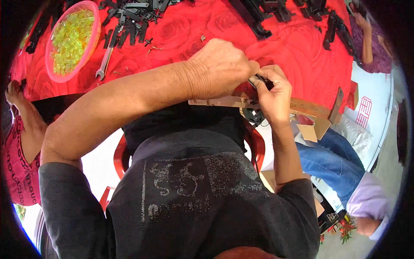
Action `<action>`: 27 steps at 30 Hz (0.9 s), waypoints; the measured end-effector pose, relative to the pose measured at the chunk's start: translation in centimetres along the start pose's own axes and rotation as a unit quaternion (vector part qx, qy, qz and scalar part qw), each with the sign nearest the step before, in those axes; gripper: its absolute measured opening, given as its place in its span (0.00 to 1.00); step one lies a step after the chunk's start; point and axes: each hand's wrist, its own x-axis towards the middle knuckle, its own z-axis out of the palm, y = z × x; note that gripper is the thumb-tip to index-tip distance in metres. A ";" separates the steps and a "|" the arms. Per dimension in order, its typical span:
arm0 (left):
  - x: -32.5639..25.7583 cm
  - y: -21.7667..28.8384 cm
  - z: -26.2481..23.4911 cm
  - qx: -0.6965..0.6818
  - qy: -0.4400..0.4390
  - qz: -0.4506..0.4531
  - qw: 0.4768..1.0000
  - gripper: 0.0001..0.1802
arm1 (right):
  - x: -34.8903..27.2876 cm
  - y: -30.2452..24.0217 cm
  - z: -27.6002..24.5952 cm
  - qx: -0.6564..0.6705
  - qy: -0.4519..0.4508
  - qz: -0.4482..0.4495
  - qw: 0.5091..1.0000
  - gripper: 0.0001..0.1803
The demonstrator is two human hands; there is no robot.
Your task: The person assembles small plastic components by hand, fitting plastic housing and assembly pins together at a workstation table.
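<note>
My left hand (pixel 220 69) and my right hand (pixel 272 93) meet at the near edge of a table covered with a red rose-patterned cloth (pixel 189 26). Both pinch a small black plastic part (pixel 260 79) between their fingertips. Most of the part is hidden by the fingers. Under the hands a wooden jig (pixel 308 108) juts out from the table edge, with another black piece (pixel 254 115) below it.
A pink bowl (pixel 92 39) of yellow-green translucent pieces stands at the far left. A steel wrench (pixel 105 62) and a heap of black plastic parts (pixel 131 21) lie beside it. More black parts (pixel 336 28) lie far right. Other people sit at left and right.
</note>
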 end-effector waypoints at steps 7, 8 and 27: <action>-0.4 0.0 0.4 0.027 0.023 0.020 0.999 0.12 | -0.3 0.8 0.0 0.000 0.013 0.000 1.000 0.11; -0.8 -0.1 0.7 0.023 0.049 0.031 0.998 0.11 | -0.1 0.8 0.0 -0.005 0.016 -0.008 1.000 0.11; -9.1 -3.3 0.3 -0.040 0.297 -0.184 0.936 0.09 | 3.0 13.8 -14.5 0.081 0.195 0.260 0.942 0.16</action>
